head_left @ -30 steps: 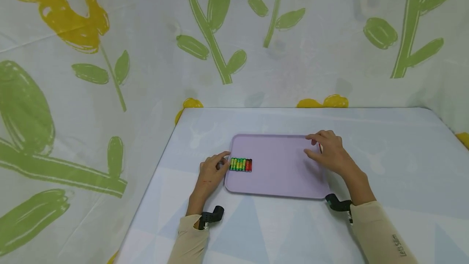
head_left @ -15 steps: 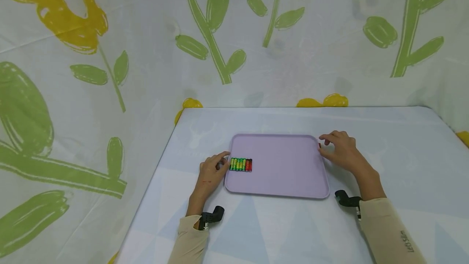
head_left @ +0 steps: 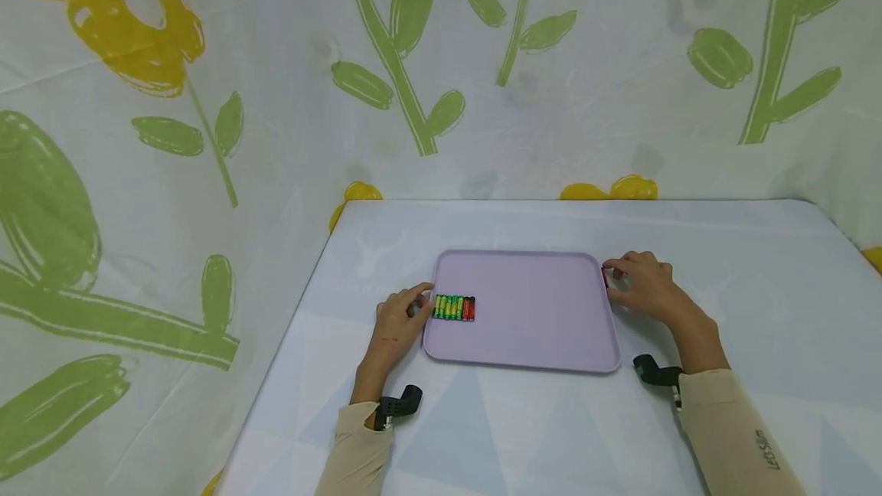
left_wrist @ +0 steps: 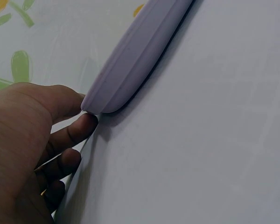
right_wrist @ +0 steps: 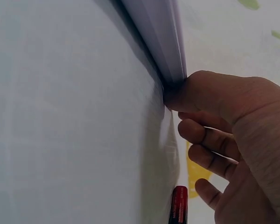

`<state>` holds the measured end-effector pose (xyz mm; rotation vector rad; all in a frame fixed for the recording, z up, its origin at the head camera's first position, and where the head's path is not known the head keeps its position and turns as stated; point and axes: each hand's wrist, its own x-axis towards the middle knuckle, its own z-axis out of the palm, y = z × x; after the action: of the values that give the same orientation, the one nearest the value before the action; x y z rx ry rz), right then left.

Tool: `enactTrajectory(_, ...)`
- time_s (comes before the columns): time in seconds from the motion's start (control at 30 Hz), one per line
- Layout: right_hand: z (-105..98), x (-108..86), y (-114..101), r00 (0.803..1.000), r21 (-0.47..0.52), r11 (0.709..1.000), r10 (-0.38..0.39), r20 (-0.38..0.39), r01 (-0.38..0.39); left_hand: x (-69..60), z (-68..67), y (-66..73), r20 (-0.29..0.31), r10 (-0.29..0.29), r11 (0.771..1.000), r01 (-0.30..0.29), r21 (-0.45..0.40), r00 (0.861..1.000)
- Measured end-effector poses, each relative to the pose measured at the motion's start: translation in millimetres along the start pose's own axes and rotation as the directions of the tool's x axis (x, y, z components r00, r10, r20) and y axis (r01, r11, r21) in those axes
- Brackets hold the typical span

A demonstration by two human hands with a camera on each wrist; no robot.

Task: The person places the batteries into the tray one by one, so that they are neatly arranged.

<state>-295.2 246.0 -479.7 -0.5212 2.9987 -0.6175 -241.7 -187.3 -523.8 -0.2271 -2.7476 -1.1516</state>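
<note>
A flat lilac tray (head_left: 524, 312) lies on the table. Inside its left end is a row of green and red batteries (head_left: 454, 308), side by side. My left hand (head_left: 396, 327) holds the tray's left edge; in the left wrist view its thumb reaches over the rim. My right hand (head_left: 644, 287) is at the right edge, with thumb and index finger at the two ends of a red battery (head_left: 605, 276), which they appear to pinch. The right wrist view hides that contact behind the thumb. A red battery (right_wrist: 179, 205) also shows there below the fingers.
The table (head_left: 524, 435) has a pale cover with blue triangles. Behind it and to the left hangs a white cloth (head_left: 289, 98) with yellow flowers and green leaves. A black wrist camera (head_left: 400, 404) is strapped to the left wrist, and another (head_left: 654, 371) to the right.
My right hand has moved right, from over the tray to its right edge, and its thumb and index finger have come to the red battery there. The left hand, tray and row stay still.
</note>
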Motion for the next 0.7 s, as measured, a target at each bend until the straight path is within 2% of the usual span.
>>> enactTrajectory(0.27,-2.2,-0.9,4.1,1.000,-0.006,1.000,0.011,0.012,-0.011,0.3,0.8,1.1,0.003,0.006,1.000,-0.006,-0.005,1.000)
enactTrajectory(0.53,-6.9,-4.2,7.1,0.996,0.037,0.999,0.028,-0.082,-0.025,-0.2,-0.3,0.8,0.006,-0.003,1.000,0.003,-0.004,1.000)
enactTrajectory(0.7,-2.7,-3.3,3.2,0.996,0.059,0.998,0.021,-0.092,-0.016,0.4,0.4,-0.8,0.000,-0.007,1.000,0.007,0.007,1.000)
